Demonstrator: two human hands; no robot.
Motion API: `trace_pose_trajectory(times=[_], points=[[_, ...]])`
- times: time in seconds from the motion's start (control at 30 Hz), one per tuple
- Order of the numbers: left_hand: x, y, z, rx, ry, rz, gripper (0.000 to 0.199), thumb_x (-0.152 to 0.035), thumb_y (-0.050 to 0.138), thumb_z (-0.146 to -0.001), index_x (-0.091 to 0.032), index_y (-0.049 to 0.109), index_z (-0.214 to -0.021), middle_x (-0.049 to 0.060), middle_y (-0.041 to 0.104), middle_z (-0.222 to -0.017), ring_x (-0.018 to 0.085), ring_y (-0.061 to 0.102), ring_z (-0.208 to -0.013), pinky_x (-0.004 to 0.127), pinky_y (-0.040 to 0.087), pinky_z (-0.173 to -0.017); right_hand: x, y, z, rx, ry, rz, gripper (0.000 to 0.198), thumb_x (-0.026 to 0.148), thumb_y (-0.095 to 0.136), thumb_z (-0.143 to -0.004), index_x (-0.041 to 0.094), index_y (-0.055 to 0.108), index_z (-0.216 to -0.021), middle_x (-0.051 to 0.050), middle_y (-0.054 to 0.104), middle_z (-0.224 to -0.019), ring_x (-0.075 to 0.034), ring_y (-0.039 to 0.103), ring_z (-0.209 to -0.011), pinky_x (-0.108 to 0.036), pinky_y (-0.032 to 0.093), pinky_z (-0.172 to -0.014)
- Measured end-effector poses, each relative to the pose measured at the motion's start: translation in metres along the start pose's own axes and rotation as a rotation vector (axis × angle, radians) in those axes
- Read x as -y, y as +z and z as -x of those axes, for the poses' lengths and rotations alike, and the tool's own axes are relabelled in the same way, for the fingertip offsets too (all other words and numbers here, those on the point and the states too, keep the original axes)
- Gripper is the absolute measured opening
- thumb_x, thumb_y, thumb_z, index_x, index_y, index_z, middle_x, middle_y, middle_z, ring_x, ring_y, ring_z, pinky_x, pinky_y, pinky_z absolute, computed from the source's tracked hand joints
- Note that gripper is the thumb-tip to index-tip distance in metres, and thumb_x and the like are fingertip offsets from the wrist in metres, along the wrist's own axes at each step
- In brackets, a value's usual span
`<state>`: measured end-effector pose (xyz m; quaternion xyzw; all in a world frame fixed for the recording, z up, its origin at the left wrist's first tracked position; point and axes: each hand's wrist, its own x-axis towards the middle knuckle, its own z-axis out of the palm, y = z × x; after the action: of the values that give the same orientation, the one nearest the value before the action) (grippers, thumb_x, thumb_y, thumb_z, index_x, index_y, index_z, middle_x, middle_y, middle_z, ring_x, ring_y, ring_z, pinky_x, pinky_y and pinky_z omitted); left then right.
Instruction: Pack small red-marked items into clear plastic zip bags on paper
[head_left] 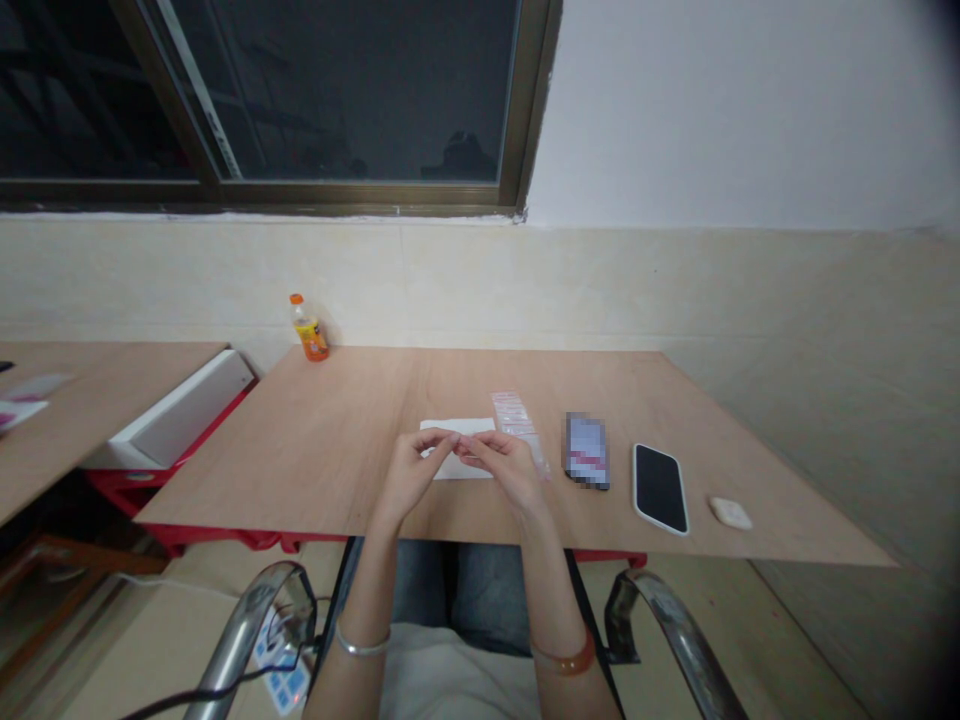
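Observation:
My left hand (421, 464) and my right hand (507, 464) meet at the fingertips above a white sheet of paper (459, 470) near the table's front edge. Thumb and fingers of each hand are pinched together. Whatever lies between them is too small or too hidden to make out. Just beyond my right hand is a clear plastic strip (513, 412) with pale pinkish markings, partly covered by that hand.
On the wooden table (285, 460), a phone with a blurred screen (586, 448), a white-edged dark-screened device (660, 488) and a small white case (730, 513) lie to the right. An orange drink bottle (309, 330) stands at the back left. Metal chair armrests (247, 620) flank me.

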<state>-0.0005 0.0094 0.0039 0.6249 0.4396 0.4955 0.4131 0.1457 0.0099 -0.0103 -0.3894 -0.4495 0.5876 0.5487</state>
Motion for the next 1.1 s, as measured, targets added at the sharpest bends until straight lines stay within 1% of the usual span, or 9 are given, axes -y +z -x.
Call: trace_pose_trajectory(times=[0.13,0.23,0.37,0.53,0.63,0.77,0.9,1.0,1.1], points=[[0.006,0.000,-0.001,-0.020,0.001,0.034,0.026,-0.037,0.059,-0.079,-0.014,0.071,-0.083,0.007,0.073,-0.084,0.019,0.066,-0.079,0.029,0.052,-0.074,0.001,0.001,0.001,0.040,-0.004,-0.024,0.025,0.037,0.074,-0.065,0.016,0.070,-0.077,-0.005,0.070,-0.079,-0.017,0.065,-0.077,-0.031,0.054,-0.074],[0.008,-0.001,-0.001,0.028,0.005,0.015,0.025,-0.035,0.059,-0.080,-0.015,0.072,-0.087,0.007,0.073,-0.086,0.020,0.067,-0.080,0.029,0.052,-0.075,0.001,0.001,0.002,0.053,0.021,-0.042,0.026,0.039,0.071,-0.067,0.016,0.069,-0.079,-0.005,0.069,-0.078,-0.016,0.065,-0.076,-0.031,0.054,-0.073],[0.008,-0.001,0.000,0.082,0.050,-0.050,0.023,-0.029,0.055,-0.083,-0.016,0.071,-0.092,0.007,0.073,-0.091,0.019,0.066,-0.083,0.030,0.052,-0.078,0.001,0.006,0.002,0.041,0.043,-0.022,0.024,0.039,0.070,-0.067,0.016,0.066,-0.075,-0.003,0.067,-0.073,-0.016,0.064,-0.073,-0.029,0.056,-0.066],[0.009,0.000,0.000,0.075,0.081,-0.104,0.024,-0.026,0.050,-0.085,-0.017,0.069,-0.095,0.007,0.072,-0.095,0.018,0.066,-0.084,0.029,0.052,-0.078,-0.006,0.016,0.001,-0.006,0.012,0.033,0.028,0.044,0.065,-0.069,0.016,0.066,-0.074,-0.003,0.064,-0.074,-0.016,0.063,-0.071,-0.025,0.055,-0.056],[0.012,0.002,0.001,0.013,0.078,-0.142,0.025,-0.025,0.049,-0.085,-0.017,0.069,-0.097,0.007,0.072,-0.094,0.018,0.066,-0.083,0.029,0.052,-0.077,-0.012,0.022,-0.001,-0.039,-0.018,0.039,0.026,0.043,0.064,-0.069,0.017,0.065,-0.071,-0.003,0.064,-0.074,-0.017,0.063,-0.074,-0.026,0.054,-0.059],[0.016,0.009,0.002,-0.115,0.078,-0.299,0.025,-0.023,0.048,-0.085,-0.017,0.069,-0.096,0.009,0.071,-0.097,0.021,0.066,-0.087,0.031,0.051,-0.077,-0.024,0.023,-0.005,-0.082,-0.092,0.072,0.022,0.039,0.060,-0.072,0.018,0.064,-0.070,-0.002,0.064,-0.074,-0.016,0.061,-0.071,-0.029,0.054,-0.066],[0.017,0.017,0.003,-0.185,0.091,-0.420,0.025,-0.022,0.046,-0.085,-0.016,0.068,-0.094,0.010,0.071,-0.095,0.022,0.065,-0.088,0.034,0.049,-0.080,-0.032,0.020,-0.009,-0.141,-0.147,0.153,0.018,0.035,0.058,-0.073,0.018,0.063,-0.068,-0.003,0.064,-0.073,-0.017,0.060,-0.070,-0.032,0.052,-0.070],[0.022,0.018,0.001,-0.264,0.084,-0.439,0.026,-0.024,0.044,-0.086,-0.017,0.067,-0.096,0.010,0.071,-0.095,0.022,0.065,-0.088,0.034,0.049,-0.079,-0.030,0.021,-0.006,-0.171,-0.135,0.208,0.015,0.031,0.057,-0.071,0.019,0.063,-0.065,-0.003,0.065,-0.071,-0.018,0.060,-0.072,-0.031,0.051,-0.069],[0.029,0.013,-0.001,-0.326,0.073,-0.385,0.026,-0.027,0.043,-0.088,-0.018,0.065,-0.097,0.010,0.070,-0.097,0.022,0.065,-0.089,0.033,0.049,-0.078,-0.027,0.026,-0.002,-0.174,-0.109,0.278,0.015,0.028,0.055,-0.070,0.019,0.062,-0.061,-0.003,0.065,-0.066,-0.019,0.060,-0.070,-0.030,0.049,-0.064]])
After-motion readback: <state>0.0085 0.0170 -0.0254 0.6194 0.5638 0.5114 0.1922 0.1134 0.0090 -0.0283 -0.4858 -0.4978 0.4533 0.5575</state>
